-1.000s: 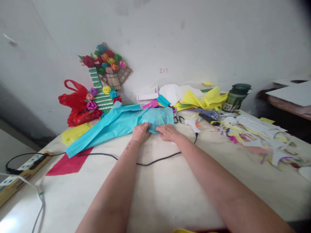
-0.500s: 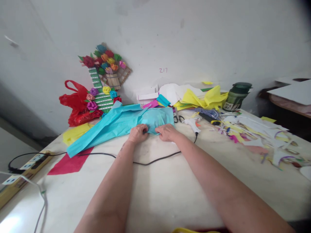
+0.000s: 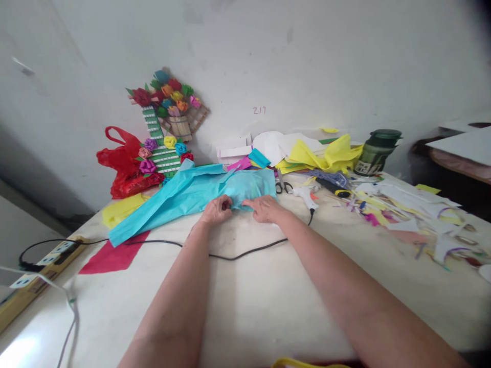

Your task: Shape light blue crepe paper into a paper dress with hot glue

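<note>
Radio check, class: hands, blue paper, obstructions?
Left hand, right hand at blue paper, near edge; grip unclear. Paper creased. Black cord beneath both forearms, possible snag.

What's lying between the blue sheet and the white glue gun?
In the head view, the scissors lie between the blue sheet and the white glue gun.

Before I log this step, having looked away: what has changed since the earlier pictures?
The left hand has shifted slightly left and toward the person, at the near edge of the blue sheet. Whether its grip changed is unclear. The right hand, blue sheet and glue gun stayed put.
</note>
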